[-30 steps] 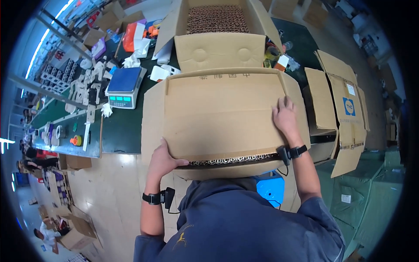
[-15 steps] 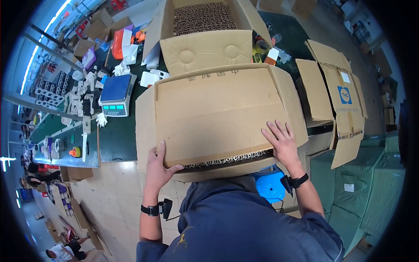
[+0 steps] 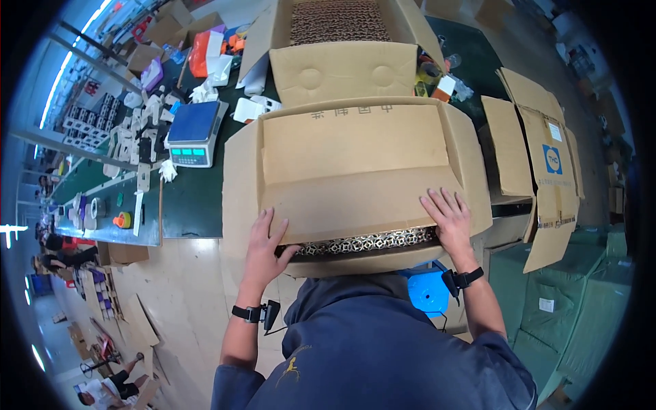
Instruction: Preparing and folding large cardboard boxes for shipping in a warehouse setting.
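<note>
In front of me stands an open cardboard box (image 3: 471, 147). Inside it, a brown cardboard sheet (image 3: 355, 198) covers most of the contents and is bent along a crosswise crease. Along its near edge a strip of patterned, ring-like metal parts (image 3: 369, 242) shows; the rest lie hidden beneath. My left hand (image 3: 266, 246) rests at the sheet's near left corner, fingers stretched and thumb apart by the edge. My right hand (image 3: 449, 215) lies on the near right corner with fingers spread.
Another open box (image 3: 344, 72), full of similar parts, stands beyond. A blue-topped scale (image 3: 194, 133) sits on the green table (image 3: 191, 222) at left, beside white parts. A flattened carton (image 3: 543, 157) and green-wrapped stacks (image 3: 547, 294) are at right, a blue stool (image 3: 429, 292) below.
The sheet's near part has bent along a crease and its near edge has shifted away from me, baring more metal parts. Both hands stay on its corners. The whole view has shifted slightly.
</note>
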The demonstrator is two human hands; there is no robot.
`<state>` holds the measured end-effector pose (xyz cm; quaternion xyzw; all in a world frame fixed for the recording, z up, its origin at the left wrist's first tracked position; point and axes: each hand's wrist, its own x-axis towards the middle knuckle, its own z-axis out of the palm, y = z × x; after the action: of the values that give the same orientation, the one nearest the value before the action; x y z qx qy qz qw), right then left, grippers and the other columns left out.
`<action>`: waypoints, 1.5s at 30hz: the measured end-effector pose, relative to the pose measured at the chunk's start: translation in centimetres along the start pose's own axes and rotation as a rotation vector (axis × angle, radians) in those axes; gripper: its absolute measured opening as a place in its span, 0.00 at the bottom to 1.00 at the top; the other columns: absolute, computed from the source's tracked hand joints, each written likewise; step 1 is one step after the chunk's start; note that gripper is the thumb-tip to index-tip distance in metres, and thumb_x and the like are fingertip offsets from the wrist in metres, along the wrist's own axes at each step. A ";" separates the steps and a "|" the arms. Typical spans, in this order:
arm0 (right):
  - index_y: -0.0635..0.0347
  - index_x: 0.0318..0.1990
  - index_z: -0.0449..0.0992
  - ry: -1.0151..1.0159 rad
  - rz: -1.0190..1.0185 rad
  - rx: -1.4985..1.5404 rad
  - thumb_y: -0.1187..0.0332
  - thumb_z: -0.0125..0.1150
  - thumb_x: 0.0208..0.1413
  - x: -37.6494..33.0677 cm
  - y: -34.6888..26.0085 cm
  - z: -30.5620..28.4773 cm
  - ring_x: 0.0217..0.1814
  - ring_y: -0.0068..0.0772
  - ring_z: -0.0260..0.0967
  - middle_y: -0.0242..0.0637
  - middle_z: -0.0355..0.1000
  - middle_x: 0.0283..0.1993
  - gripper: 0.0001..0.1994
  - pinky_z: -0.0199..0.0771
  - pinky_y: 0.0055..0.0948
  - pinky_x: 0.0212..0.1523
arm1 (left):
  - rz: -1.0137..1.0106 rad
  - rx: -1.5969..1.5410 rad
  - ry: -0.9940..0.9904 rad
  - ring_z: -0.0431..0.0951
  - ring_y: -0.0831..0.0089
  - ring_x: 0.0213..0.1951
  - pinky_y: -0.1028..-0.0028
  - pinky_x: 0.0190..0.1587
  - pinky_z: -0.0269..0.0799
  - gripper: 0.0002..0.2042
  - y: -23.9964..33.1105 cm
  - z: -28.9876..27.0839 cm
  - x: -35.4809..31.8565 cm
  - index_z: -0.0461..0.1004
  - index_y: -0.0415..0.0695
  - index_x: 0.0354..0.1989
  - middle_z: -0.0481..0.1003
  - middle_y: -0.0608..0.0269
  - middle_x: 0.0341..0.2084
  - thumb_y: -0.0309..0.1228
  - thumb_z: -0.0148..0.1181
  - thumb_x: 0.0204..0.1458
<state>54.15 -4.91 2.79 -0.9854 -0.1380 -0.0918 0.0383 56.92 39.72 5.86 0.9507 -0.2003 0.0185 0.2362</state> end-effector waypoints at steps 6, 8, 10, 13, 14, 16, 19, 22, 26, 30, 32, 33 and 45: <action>0.40 0.63 0.73 0.037 -0.027 -0.005 0.79 0.58 0.44 -0.1 0.1 0.6 0.68 0.46 0.66 0.33 0.70 0.66 0.34 0.59 0.55 0.68 | -0.347 0.028 -0.395 0.60 0.40 0.68 0.51 0.67 0.61 0.33 -0.7 -0.8 5.4 0.71 0.41 0.62 0.61 0.35 0.66 0.53 0.61 0.55; 0.40 0.63 0.73 0.028 0.001 -0.015 0.79 0.57 0.45 -0.1 0.0 0.5 0.69 0.46 0.66 0.33 0.70 0.66 0.34 0.59 0.55 0.69 | -0.233 0.390 -0.472 0.57 0.40 0.69 0.49 0.67 0.61 0.37 1.8 -1.1 9.8 0.64 0.42 0.67 0.55 0.34 0.69 0.55 0.59 0.56; 0.40 0.63 0.73 0.028 -0.005 -0.011 0.79 0.58 0.45 0.0 0.1 0.6 0.69 0.46 0.66 0.33 0.70 0.66 0.34 0.58 0.55 0.69 | -0.119 0.406 -0.420 0.52 0.38 0.71 0.45 0.67 0.59 0.41 0.9 1.0 13.5 0.59 0.42 0.70 0.50 0.31 0.71 0.56 0.60 0.55; 0.40 0.64 0.73 0.016 0.005 -0.003 0.80 0.59 0.44 0.3 -0.4 0.4 0.69 0.45 0.65 0.33 0.70 0.66 0.35 0.57 0.56 0.69 | -0.137 0.343 -0.332 0.49 0.35 0.72 0.40 0.66 0.58 0.44 -2.8 4.8 17.7 0.55 0.43 0.72 0.45 0.28 0.71 0.58 0.60 0.54; 0.40 0.64 0.72 0.012 0.008 -0.010 0.80 0.59 0.43 0.2 -0.4 0.5 0.69 0.45 0.65 0.33 0.70 0.66 0.35 0.57 0.56 0.70 | -0.131 0.347 -0.333 0.49 0.35 0.72 0.40 0.66 0.58 0.44 -3.1 5.3 18.8 0.55 0.43 0.72 0.45 0.28 0.71 0.58 0.60 0.54; 0.40 0.64 0.72 0.010 0.022 -0.016 0.80 0.59 0.43 0.0 -0.3 0.6 0.69 0.45 0.65 0.33 0.70 0.66 0.36 0.56 0.56 0.70 | -0.328 0.342 -0.303 0.42 0.33 0.73 0.35 0.66 0.54 0.45 -3.0 5.9 20.6 0.51 0.44 0.74 0.42 0.26 0.72 0.57 0.60 0.54; 0.40 0.64 0.72 0.013 0.049 0.001 0.80 0.59 0.44 -0.2 -0.4 0.6 0.70 0.44 0.65 0.33 0.70 0.66 0.36 0.55 0.56 0.71 | -0.347 0.383 -0.340 0.40 0.33 0.74 0.35 0.67 0.50 0.46 -3.0 6.5 21.8 0.48 0.45 0.75 0.38 0.29 0.73 0.58 0.58 0.55; 0.40 0.64 0.72 0.011 0.061 0.009 0.80 0.59 0.44 0.0 -0.4 0.6 0.70 0.44 0.65 0.33 0.70 0.66 0.35 0.54 0.57 0.71 | -0.346 0.325 -0.343 0.41 0.34 0.74 0.38 0.68 0.50 0.46 -4.2 7.1 22.6 0.48 0.46 0.76 0.40 0.32 0.74 0.59 0.57 0.55; 0.39 0.65 0.72 0.024 0.034 -0.001 0.80 0.58 0.44 0.3 -0.4 0.9 0.70 0.44 0.65 0.32 0.70 0.67 0.36 0.53 0.57 0.72 | -0.331 0.366 -0.316 0.39 0.35 0.74 0.38 0.69 0.49 0.46 -6.3 8.1 22.8 0.47 0.47 0.76 0.40 0.34 0.74 0.59 0.57 0.55; 0.39 0.65 0.71 -0.029 0.080 0.010 0.80 0.58 0.44 -0.3 -0.5 0.8 0.70 0.44 0.64 0.32 0.70 0.67 0.36 0.53 0.57 0.72 | -0.256 0.319 -0.347 0.36 0.34 0.75 0.35 0.69 0.46 0.47 -5.0 8.3 22.2 0.47 0.50 0.77 0.36 0.38 0.75 0.61 0.57 0.54; 0.38 0.65 0.71 -0.018 0.086 0.020 0.80 0.58 0.44 -0.1 -0.5 1.0 0.70 0.44 0.64 0.32 0.69 0.67 0.37 0.53 0.57 0.72 | -0.239 0.314 -0.444 0.33 0.34 0.75 0.28 0.66 0.45 0.48 -2.7 7.8 20.9 0.46 0.55 0.77 0.33 0.42 0.76 0.62 0.59 0.52; 0.38 0.65 0.71 -0.003 0.066 0.047 0.80 0.58 0.43 -0.1 -0.6 1.1 0.70 0.44 0.64 0.32 0.69 0.67 0.37 0.53 0.57 0.72 | -0.219 0.310 -0.453 0.33 0.34 0.75 0.28 0.66 0.45 0.48 -1.4 7.9 20.4 0.46 0.55 0.77 0.33 0.42 0.76 0.62 0.59 0.52; 0.42 0.68 0.67 -0.184 0.034 0.040 0.69 0.61 0.52 0.8 0.0 -1.1 0.74 0.45 0.59 0.36 0.63 0.71 0.32 0.51 0.58 0.73 | -0.195 0.373 -0.543 0.31 0.32 0.74 0.16 0.57 0.48 0.45 2.0 8.0 21.7 0.45 0.67 0.77 0.32 0.54 0.78 0.63 0.58 0.52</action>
<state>54.68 -4.78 3.99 -0.9909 -0.1260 0.0025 0.0467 75.61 26.35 2.43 0.9623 -0.1572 -0.2217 -0.0032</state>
